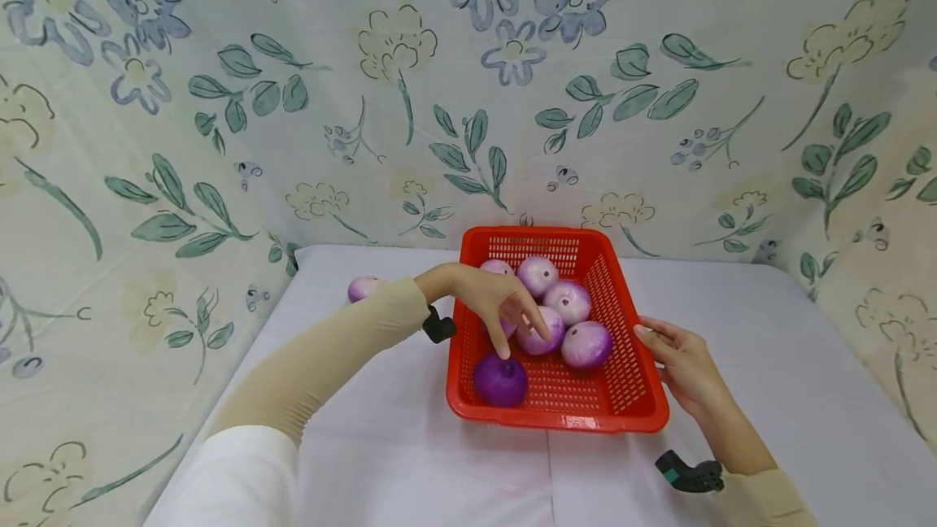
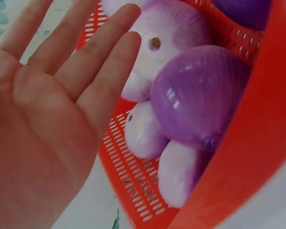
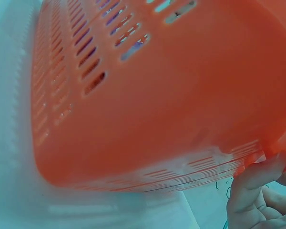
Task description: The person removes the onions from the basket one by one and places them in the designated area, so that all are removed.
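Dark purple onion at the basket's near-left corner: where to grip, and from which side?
Grip the dark purple onion across its round middle, coming from above. It sits against the red basket wall at the near-left corner, so side access is blocked there, while its top is bare. The left hand is already over it with straight fingers; the right hand is at the basket's right rim.

Head cam looks fwd and down over the surface (image 1: 410, 462) at the red basket (image 1: 637, 409), mid-distance. Left wrist cam sits v. close behind the left hand (image 2: 47, 124), facing into the basket. Right wrist cam hugs the basket's outer wall. All 3 share the basket.
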`<state>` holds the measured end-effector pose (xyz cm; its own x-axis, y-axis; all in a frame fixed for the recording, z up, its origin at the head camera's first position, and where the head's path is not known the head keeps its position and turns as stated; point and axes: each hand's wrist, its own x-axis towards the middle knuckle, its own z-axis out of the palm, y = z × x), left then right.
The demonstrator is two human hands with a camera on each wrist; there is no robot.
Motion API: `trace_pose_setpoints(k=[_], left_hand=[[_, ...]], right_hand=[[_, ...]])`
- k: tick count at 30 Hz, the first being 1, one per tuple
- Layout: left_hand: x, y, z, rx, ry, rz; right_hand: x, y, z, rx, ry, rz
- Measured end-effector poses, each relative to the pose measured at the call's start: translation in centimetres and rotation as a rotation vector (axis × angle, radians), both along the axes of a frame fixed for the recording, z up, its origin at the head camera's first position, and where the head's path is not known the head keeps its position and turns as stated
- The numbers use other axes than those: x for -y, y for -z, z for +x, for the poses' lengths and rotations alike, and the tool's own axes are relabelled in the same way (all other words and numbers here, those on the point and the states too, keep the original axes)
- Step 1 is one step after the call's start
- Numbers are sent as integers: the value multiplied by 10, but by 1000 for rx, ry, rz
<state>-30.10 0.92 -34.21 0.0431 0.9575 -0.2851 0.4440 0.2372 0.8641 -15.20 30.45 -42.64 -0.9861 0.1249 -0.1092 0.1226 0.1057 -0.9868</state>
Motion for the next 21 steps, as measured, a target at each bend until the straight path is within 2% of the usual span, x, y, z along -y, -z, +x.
trace_pose_setpoints(k=[9, 16, 21], left_hand=[[-22, 18, 1, 63, 108, -161], [-30, 24, 0, 98, 135, -244], [-34, 29, -2, 88, 166, -318]], right_hand=[[-2, 3, -2, -5, 5, -8], [-2, 2, -2, -8, 3, -24], [-2, 2, -1, -6, 9, -23]])
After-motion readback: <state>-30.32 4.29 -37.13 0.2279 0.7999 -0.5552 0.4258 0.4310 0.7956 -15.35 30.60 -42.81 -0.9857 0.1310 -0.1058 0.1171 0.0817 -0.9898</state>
